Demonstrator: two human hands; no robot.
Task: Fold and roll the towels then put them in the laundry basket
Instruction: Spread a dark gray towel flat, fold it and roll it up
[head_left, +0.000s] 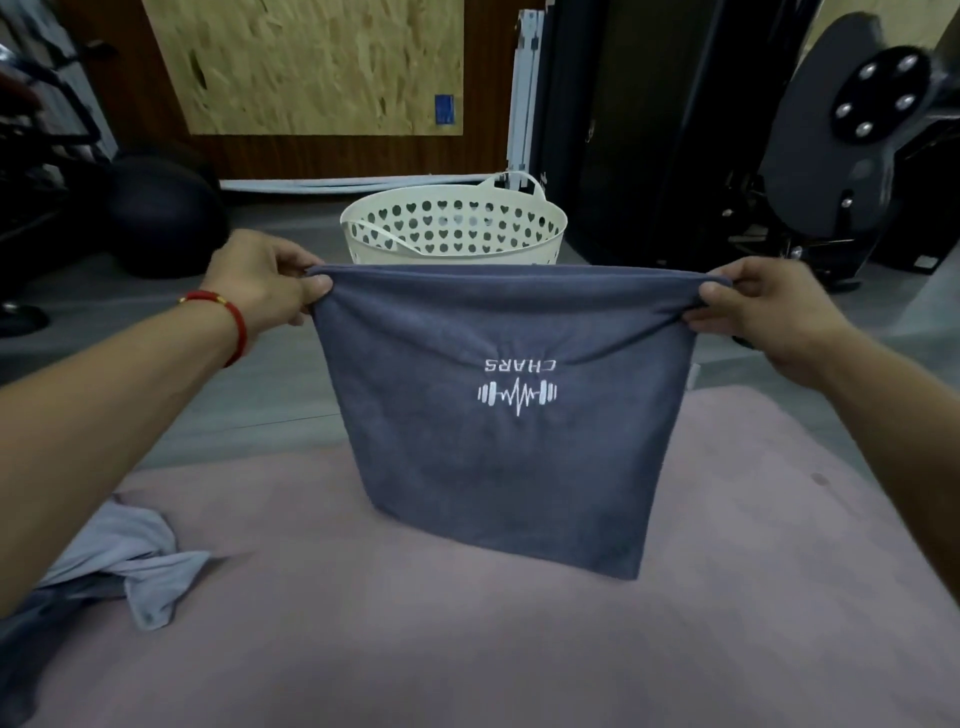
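While the dark grey towel hung folded above the pink mat, I had my left hand and right hand each pinching one top corner. Its lower edge touched the mat. Beyond it stood the cream laundry basket; a pale towel lay crumpled at left.

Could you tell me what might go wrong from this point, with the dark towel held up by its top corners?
The left hand and right hand only pinch the top corners of the dark grey towel, so a corner could slip and undo the fold. Its lower edge sits near the pink mat and may crumple when lowered. The crumpled light blue towel lies close by and could get caught up when rolling.
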